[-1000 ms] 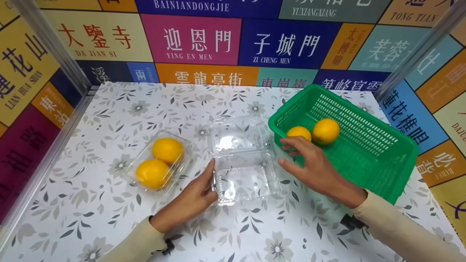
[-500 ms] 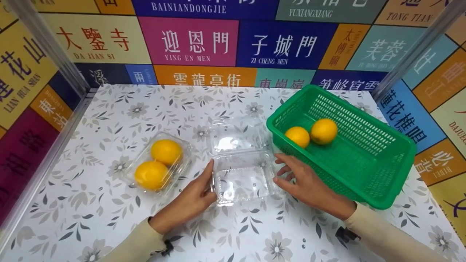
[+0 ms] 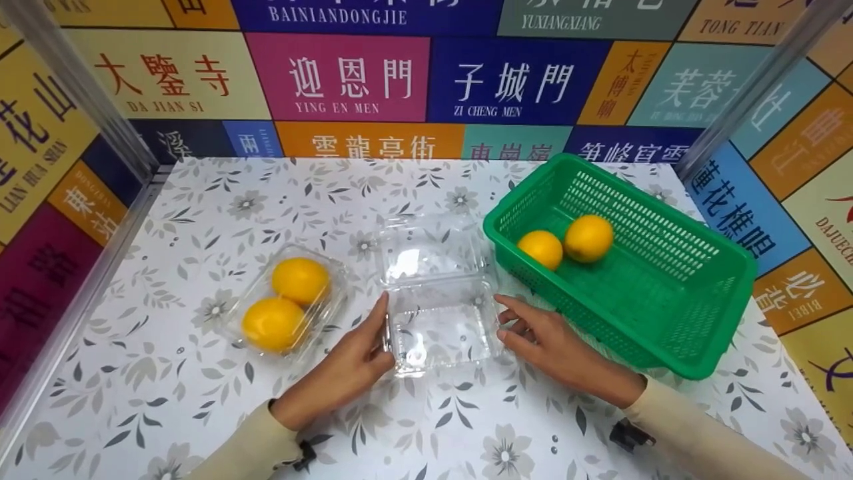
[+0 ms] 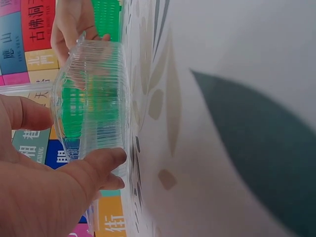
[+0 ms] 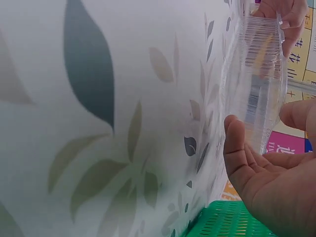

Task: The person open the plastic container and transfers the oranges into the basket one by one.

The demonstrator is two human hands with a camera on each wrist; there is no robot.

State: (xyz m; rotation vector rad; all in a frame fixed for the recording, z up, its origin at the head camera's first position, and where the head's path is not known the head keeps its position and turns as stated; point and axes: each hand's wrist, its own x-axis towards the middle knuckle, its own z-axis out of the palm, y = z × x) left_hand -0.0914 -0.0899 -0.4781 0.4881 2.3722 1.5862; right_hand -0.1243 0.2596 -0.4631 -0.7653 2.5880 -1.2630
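Head view, clock centred on the open container (image 3: pixel 440 337): lying unfolded on the floral table cover (image 3: pixel 166 400), base toward six, lid (image 3: pixel 432 257) toward twelve. At nine, well apart: filled container (image 3: pixel 320 317), transparent, set askew, with two oranges (image 3: pixel 300 281) inside. At two to three, just beside: green basket (image 3: pixel 653 300), slanted, with two loose oranges (image 3: pixel 588 238) side by side toward its own ten. At eight: left hand (image 3: pixel 346 370), index finger extended along the near-side wall of the base. At four: right hand (image 3: pixel 550 347), slightly bent fingers up to the opposite wall. Beyond the table at twelve: lettered wall panels (image 3: pixel 340 80).

Left wrist view: ribbed side of the open container toward ten. From eight, left hand with thumb at the rim and fingertips lower down by the base, parted widely, not clenched. Pressure: cannot tell. Right hand at eleven, past the container.

Right wrist view: open container toward two. From four, right hand with thumb and fingers widely parted beside rim and base, gripping nothing. Exact contact: cannot tell. Basket edge at five, left hand at one.
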